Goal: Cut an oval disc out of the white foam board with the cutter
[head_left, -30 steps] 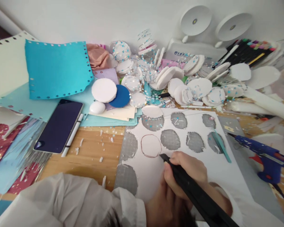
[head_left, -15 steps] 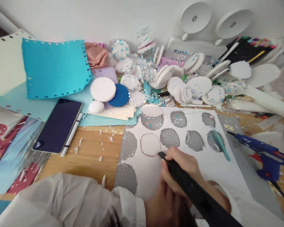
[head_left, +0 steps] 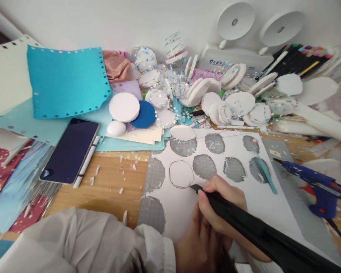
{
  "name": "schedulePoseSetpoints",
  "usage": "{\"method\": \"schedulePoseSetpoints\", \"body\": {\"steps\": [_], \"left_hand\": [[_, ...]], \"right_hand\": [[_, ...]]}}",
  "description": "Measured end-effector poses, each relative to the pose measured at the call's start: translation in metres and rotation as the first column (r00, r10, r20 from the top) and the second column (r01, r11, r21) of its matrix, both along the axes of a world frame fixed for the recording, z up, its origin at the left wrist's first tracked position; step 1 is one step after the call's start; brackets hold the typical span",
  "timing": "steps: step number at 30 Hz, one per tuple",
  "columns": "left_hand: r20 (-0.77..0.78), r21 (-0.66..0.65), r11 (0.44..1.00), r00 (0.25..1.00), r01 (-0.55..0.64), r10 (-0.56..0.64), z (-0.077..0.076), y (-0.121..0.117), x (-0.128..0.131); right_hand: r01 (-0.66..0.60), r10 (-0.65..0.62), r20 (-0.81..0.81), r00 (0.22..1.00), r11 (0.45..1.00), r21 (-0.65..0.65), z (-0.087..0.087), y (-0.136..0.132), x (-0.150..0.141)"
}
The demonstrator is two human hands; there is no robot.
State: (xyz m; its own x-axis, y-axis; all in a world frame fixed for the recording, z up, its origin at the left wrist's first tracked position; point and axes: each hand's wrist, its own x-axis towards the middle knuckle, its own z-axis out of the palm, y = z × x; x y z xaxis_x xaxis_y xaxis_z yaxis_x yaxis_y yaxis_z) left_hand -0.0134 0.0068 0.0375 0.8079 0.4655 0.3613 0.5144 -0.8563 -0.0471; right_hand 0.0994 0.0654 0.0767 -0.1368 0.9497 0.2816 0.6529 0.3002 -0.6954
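In my right hand [head_left: 224, 201] is a thick black pen-shaped cutter [head_left: 244, 223], gripped near its front end. Its tip touches or hovers just above a white foam sheet [head_left: 182, 210], at the lower right edge of a round brownish outline [head_left: 181, 174]. Several ragged round holes in the sheet show the grey cutting mat [head_left: 152, 214] beneath. My left hand [head_left: 194, 239] lies on the sheet below the outline, against the right hand, its fingers stretched out and their tips partly hidden. A teal tweezers-like tool [head_left: 265, 175] rests across one hole at the right.
A blue glue gun [head_left: 315, 182] lies at the right. At the left are a phone [head_left: 69, 151] and a white pen [head_left: 86, 161]. White foam discs [head_left: 200, 91] heap along the back before a white device [head_left: 233, 58]. Turquoise sheets [head_left: 66, 81] stand at the back left.
My right hand and the cutter have moved slightly right, and the cutter's back end has swung lower and to the right. The left hand shows more, almost in the same place.
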Motion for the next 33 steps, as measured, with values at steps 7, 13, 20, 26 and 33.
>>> {"method": "schedulePoseSetpoints", "body": {"steps": [7,13,20,26,33], "left_hand": [[0.019,0.015,1.000,1.000,-0.011,0.011,0.013,0.007,-0.004],[0.019,0.007,1.000,1.000,-0.019,0.019,0.011,0.006,-0.006],[0.105,0.086,0.992,0.991,-0.093,0.084,-0.007,0.003,0.001],[0.059,0.181,0.982,0.997,-0.050,0.040,-0.006,0.004,-0.002],[0.019,0.251,0.966,0.998,-0.055,0.052,-0.001,-0.001,-0.006]], "right_hand": [[0.003,-0.002,0.022,1.000,0.999,-0.049,0.001,0.002,-0.005],[-0.022,0.024,0.069,0.997,0.999,-0.034,0.000,0.001,-0.008],[0.010,-0.107,-0.474,0.874,0.979,-0.204,-0.003,0.029,0.020],[-0.114,-0.179,-0.824,0.538,0.953,-0.282,-0.011,0.055,0.028],[-0.015,-0.142,-0.838,0.527,0.984,-0.176,-0.010,0.063,0.033]]}}
